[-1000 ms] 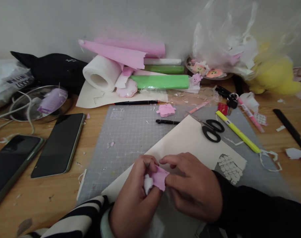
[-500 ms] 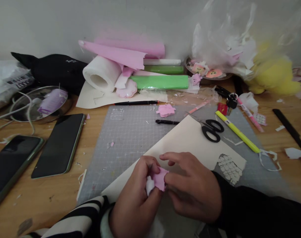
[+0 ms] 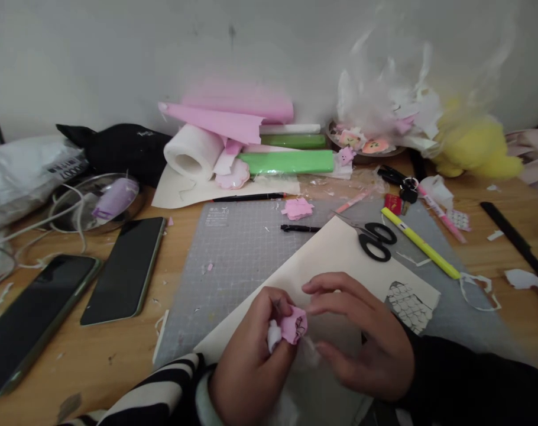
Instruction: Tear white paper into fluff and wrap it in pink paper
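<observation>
My left hand (image 3: 255, 361) is closed around a small pink paper piece (image 3: 291, 326) with dark drawn lines on its end. A white wad (image 3: 274, 336), soft-looking, pokes out beside it between the fingers. Just to the right is my right hand (image 3: 362, 337), its fingers apart and curved toward the pink piece. A blurred whitish wisp (image 3: 311, 350) shows near its thumb; whether the thumb touches it I cannot tell. Beneath both hands lies a cream paper sheet (image 3: 295, 275) on a grey cutting mat (image 3: 237, 254).
Black-handled scissors (image 3: 375, 241), a yellow highlighter (image 3: 420, 242) and a black pen (image 3: 300, 228) lie ahead. Pink paper cutouts (image 3: 297, 208) rest on the mat. Two phones (image 3: 123, 269) are at left. A paper roll (image 3: 191, 152) and green rolls (image 3: 289, 161) sit at the back.
My right hand has drawn back to the right from the pink piece, its fingers spreading. The piece has turned in my left hand, showing drawn lines. The view has tilted slightly.
</observation>
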A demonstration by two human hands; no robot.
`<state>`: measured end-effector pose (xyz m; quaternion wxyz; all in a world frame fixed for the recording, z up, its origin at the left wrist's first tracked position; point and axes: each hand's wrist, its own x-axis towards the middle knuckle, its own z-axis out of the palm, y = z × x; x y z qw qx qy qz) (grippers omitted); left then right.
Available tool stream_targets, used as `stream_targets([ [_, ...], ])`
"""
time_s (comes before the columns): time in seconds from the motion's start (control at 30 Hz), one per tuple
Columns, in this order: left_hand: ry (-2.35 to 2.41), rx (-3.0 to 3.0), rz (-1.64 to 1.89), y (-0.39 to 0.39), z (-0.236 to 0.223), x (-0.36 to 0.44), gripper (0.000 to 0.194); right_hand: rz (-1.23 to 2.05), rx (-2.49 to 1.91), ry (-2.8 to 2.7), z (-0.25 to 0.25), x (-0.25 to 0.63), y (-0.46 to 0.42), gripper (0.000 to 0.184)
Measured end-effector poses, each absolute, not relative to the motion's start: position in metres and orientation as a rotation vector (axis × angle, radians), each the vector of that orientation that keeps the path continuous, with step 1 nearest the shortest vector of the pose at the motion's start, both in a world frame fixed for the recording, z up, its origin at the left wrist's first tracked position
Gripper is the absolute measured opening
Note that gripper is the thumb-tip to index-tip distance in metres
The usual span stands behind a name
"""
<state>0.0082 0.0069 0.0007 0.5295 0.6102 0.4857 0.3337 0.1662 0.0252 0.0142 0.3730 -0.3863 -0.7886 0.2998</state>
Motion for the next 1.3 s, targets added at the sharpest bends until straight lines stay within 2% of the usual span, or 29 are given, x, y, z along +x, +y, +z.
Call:
stream_targets([
  [0.07,1.167,1.477,0.812,0.007,0.002,0.009,0.011,0.798,-0.976,-2.009,0.014,0.168,0.028,0.028],
  [0.23,1.204,1.501,0.808,0.007,0.003,0.012,0.006,0.885,-0.864,-2.051,0.007,0.170,0.036,0.007],
  [0.4,1.295,1.497,0.781,0.004,-0.001,0.011,0.021,0.880,-1.088,-1.918,0.003,0.169,0.041,0.016],
  [0.63,1.287,1.584,0.892,0.001,-0.008,0.011,0.019,0.779,-1.349,-1.865,0.002,0.169,0.041,0.023],
  [0.8,1.261,1.671,0.932,0.001,-0.008,0.012,0.019,0.649,-1.388,-1.831,0.006,0.169,0.036,0.028],
  [0.97,1.309,1.619,0.966,0.002,-0.007,0.013,0.028,0.540,-1.497,-1.777,0.002,0.173,0.034,0.031],
  [1.1,1.362,1.669,0.992,0.001,-0.004,0.013,0.024,0.503,-1.560,-1.702,-0.007,0.175,0.034,0.026],
  [1.2,1.415,1.649,1.002,0.000,-0.001,0.013,0.023,0.481,-1.431,-1.684,-0.016,0.176,0.038,0.019],
  [1.3,1.432,1.609,1.035,-0.001,0.003,0.013,0.023,0.422,-1.376,-1.718,-0.026,0.180,0.043,0.028],
])
